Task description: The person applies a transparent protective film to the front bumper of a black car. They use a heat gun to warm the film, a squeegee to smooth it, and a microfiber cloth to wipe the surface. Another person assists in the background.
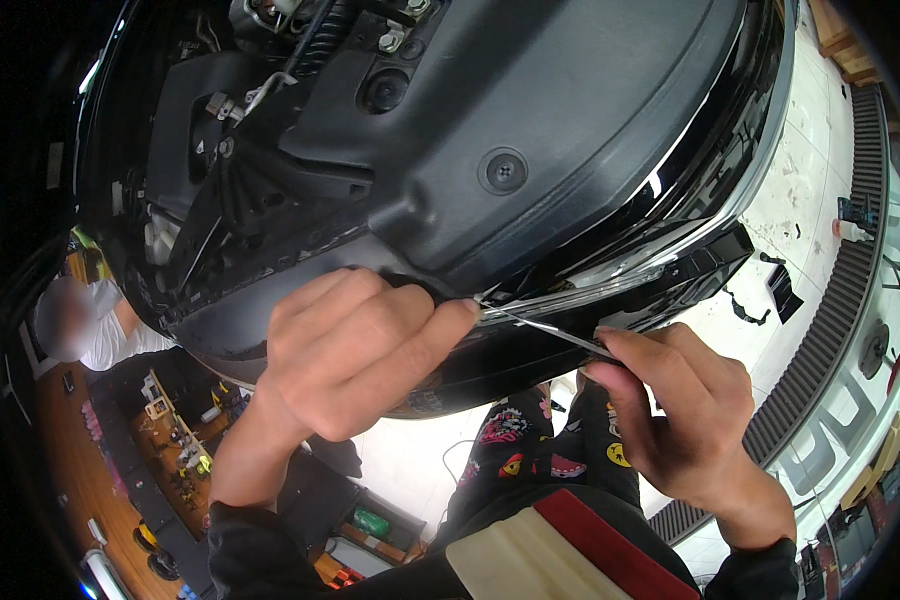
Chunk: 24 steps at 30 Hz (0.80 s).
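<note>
Before me is the front of a black car with its hood up, showing the black plastic engine-bay cover (420,190) with a round fastener (505,171). Along its front edge runs a glossy trim strip (610,280). My left hand (355,350) is curled over that edge, its index fingertip pressed down by the trim; the thumb is hidden. Between thumb and fingers, my right hand (675,400) pinches a thin silvery strip (550,330). The strip slants up to my left fingertips, where its far end meets the trim. Whether the left fingers also grip it is unclear.
A person in white (115,325) is at the far left. Below them stands a dark workbench (160,440) with tools. Black plastic pieces (785,293) lie on the white floor, beside a long drain grate (820,330). A beige-and-red pad (550,545) is at my waist.
</note>
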Each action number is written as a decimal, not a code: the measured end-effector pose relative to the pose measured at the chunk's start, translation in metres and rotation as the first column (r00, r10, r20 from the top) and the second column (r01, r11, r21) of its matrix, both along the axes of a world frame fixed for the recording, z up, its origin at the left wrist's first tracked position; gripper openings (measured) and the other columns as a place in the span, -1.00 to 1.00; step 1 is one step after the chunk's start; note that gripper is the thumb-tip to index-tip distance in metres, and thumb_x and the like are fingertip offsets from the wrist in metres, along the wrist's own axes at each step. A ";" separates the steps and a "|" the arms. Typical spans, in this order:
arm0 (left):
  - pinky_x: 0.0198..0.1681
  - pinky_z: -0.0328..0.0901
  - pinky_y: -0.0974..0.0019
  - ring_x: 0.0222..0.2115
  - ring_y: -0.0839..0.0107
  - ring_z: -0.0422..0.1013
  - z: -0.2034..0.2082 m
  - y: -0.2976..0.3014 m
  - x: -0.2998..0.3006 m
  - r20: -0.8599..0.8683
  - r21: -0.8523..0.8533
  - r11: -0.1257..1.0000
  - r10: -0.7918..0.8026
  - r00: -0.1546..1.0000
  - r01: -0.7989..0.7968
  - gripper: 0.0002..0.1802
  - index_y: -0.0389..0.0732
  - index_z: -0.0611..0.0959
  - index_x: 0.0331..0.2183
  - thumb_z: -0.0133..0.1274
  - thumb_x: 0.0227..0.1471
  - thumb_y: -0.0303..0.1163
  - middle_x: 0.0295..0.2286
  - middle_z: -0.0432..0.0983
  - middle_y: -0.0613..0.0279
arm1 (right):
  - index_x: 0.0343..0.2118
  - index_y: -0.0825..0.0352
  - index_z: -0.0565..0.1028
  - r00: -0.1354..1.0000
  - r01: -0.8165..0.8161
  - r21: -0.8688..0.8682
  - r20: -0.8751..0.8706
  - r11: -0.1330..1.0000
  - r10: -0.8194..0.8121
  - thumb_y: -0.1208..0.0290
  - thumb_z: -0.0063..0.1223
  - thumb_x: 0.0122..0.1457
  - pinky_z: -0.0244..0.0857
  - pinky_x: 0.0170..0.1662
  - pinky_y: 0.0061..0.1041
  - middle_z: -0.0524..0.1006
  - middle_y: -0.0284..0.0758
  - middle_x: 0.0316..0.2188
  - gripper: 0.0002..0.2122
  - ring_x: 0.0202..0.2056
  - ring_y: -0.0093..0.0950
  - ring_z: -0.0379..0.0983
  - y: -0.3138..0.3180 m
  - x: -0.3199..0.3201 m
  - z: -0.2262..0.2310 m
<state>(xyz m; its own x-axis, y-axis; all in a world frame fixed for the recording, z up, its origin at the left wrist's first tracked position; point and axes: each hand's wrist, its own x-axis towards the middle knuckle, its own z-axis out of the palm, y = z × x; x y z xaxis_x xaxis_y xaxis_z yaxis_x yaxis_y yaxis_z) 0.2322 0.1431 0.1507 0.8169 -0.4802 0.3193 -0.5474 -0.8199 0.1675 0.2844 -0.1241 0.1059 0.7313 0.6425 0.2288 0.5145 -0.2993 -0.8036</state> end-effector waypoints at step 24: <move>-0.61 0.23 0.37 -0.61 0.42 0.37 0.001 -0.003 -0.001 -0.032 0.038 0.999 -0.009 0.999 0.010 -0.64 -0.23 0.76 -0.35 0.39 -0.36 -0.57 -0.51 0.45 0.28 | -0.15 0.49 0.55 0.985 -0.048 -0.124 0.158 0.991 0.067 0.51 0.31 0.02 0.16 -0.66 -0.49 0.36 -0.33 -0.57 -0.68 -0.66 -0.48 0.34 -0.006 0.000 0.011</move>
<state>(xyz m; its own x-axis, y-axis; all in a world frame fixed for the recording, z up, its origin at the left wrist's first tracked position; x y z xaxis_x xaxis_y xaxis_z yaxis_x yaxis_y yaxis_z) 0.2312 0.1404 0.1518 0.8218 -0.4995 0.2742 -0.5502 -0.8208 0.1536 0.2845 -0.1299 0.1173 0.6519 0.7123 0.2602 0.6538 -0.3540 -0.6688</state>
